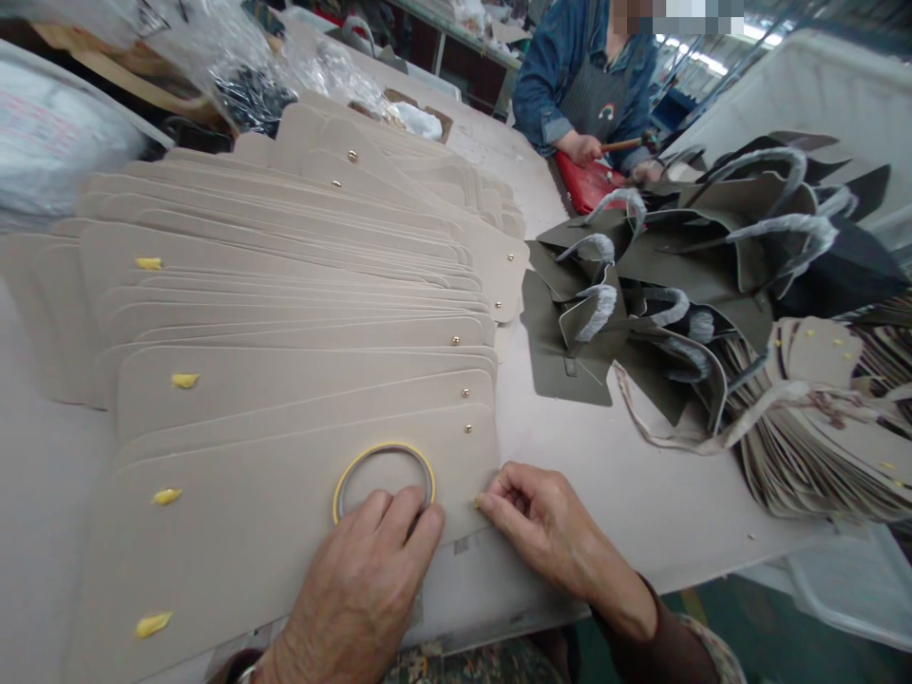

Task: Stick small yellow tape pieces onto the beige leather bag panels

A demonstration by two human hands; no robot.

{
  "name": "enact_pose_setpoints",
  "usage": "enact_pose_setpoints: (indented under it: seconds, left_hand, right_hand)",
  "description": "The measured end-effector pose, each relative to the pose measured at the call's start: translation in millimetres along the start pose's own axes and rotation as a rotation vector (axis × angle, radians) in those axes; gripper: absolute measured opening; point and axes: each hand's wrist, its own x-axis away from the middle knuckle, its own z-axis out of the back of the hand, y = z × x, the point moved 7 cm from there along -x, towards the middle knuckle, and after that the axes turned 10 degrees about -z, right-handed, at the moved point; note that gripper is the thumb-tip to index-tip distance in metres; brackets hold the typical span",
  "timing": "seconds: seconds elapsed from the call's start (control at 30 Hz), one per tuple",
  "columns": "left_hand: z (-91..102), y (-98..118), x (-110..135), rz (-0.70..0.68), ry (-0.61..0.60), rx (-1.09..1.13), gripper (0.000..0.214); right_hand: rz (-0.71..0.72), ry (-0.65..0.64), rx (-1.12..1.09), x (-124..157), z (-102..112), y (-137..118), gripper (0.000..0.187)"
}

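Beige panels (285, 513) with rounded corners lie overlapped before me in a fanned stack. On the nearest one, my left hand (356, 579) rests with its fingers curled over the near side of a yellow-and-grey ring (385, 446), perhaps a roll of tape. At that panel's right end, my right hand (548, 522) pinches a tiny brass-coloured piece (477, 503), mostly covered by the fingertips. A small metal stud (468, 428) shows at the same end, and yellow tabs (153, 624) sit near the left ends of several panels.
Dark olive bag pieces with wrapped handles (598, 313) lie to the right. Beyond them is a tied bundle of panels (798, 446). Across the table, a co-worker (591, 85) holds a hammer (623, 144) over a red piece (588, 182). Clear plastic bags (235, 66) lie back left.
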Motion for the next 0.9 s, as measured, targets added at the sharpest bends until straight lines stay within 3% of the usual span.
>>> enact_pose_setpoints:
  seconds: [0.47, 0.77, 0.9]
  left_hand:
    - [1.7, 0.3, -1.5, -0.004, 0.008, 0.011, 0.025]
    - [3.4, 0.6, -1.0, -0.008, 0.01, 0.022, 0.025]
    - [3.5, 0.8, -0.4, -0.006, 0.013, 0.0, 0.025]
  right_hand:
    - [0.001, -0.013, 0.036, -1.4, -1.7, -0.1, 0.02]
    - [0.021, 0.047, 0.133, -1.7, -5.1, -4.6, 0.019]
    - [0.039, 0.105, 0.048, -0.3, -2.4, 1.4, 0.009]
